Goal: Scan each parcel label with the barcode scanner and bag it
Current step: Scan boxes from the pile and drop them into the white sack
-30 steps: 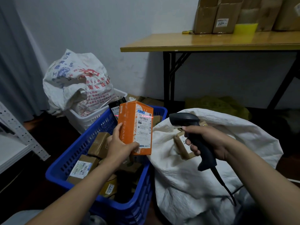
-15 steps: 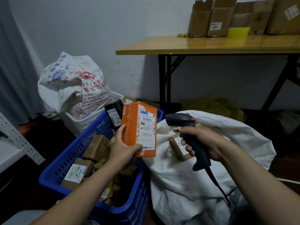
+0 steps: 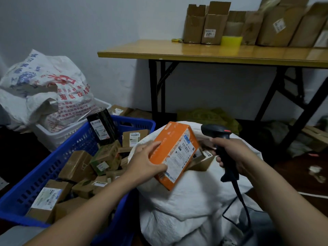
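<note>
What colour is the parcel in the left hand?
Orange, with a white label; the head view shows the parcel in the left hand.

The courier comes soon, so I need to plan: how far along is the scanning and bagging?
Done: at least one brown parcel already lies in the mouth of the white sack. In hand: the left hand holds the orange box tilted over that mouth, while the right hand grips the scanner beside it. Left: the blue basket holds a pile of labelled parcels, so most of the job likely remains.
</note>
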